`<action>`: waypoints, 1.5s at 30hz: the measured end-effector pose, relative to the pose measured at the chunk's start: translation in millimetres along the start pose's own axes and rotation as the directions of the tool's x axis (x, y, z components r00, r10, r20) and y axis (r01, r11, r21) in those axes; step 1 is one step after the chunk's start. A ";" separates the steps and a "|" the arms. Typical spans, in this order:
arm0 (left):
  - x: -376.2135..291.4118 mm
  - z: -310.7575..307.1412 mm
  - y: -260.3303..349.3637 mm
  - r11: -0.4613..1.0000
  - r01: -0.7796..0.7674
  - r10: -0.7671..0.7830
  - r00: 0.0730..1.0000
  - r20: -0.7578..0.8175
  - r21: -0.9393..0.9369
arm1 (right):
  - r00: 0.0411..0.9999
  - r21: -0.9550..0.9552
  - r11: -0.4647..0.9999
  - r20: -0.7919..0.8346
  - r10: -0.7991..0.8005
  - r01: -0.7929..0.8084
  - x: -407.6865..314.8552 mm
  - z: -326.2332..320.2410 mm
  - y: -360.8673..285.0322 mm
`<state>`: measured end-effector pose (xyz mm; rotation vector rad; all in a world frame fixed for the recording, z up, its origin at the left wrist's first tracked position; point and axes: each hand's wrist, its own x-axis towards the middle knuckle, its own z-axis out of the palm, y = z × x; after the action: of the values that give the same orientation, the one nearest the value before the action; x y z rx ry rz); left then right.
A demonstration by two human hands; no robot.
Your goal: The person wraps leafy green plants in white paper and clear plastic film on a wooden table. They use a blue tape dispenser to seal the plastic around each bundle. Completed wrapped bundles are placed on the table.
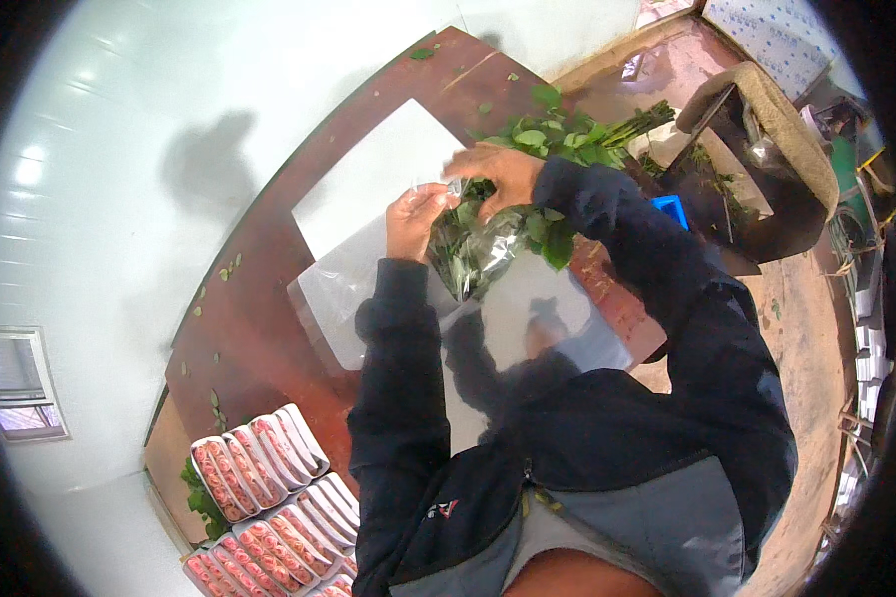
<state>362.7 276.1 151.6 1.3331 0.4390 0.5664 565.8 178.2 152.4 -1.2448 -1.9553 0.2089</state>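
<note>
A bunch of leafy green stems lies in clear plastic film that is partly crumpled and shiny. At its left, my left hand pinches the film's edge between thumb and fingertips. My right hand curves over the top of the bunch, thumb on the near side against the leaves; its other fingertips are blurred. Below my hands is a stack of clear plastic sheets with a reflective surface. A white sheet lies beyond it on the reddish-brown table.
Another leafy bunch lies past my right hand, its cut stems pointing right. A cloth-edged dark bin with plant scraps and a blue object are at right. Packs of pink roses in white wraps stand at lower left, near a wall.
</note>
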 end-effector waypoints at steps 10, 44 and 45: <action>2.5 3.4 16.0 0.704 -0.221 0.033 0.960 0.280 0.675 | 0.918 0.658 0.641 0.249 0.309 -0.395 -1.1 47.6 43.6; -43.5 29.8 -45.0 -0.236 -0.390 0.247 0.862 0.443 0.890 | 0.996 -0.568 0.819 -0.013 0.089 -0.081 -89.6 72.2 -44.8; -44.8 28.3 -50.5 -0.294 -0.382 0.244 0.856 0.455 0.876 | 0.986 -0.543 0.823 -0.076 0.151 -0.168 -88.7 74.8 -56.5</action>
<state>351.0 219.7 106.4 3.2466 0.4013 0.5509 493.1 96.4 84.2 -1.7702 -1.9498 -0.3164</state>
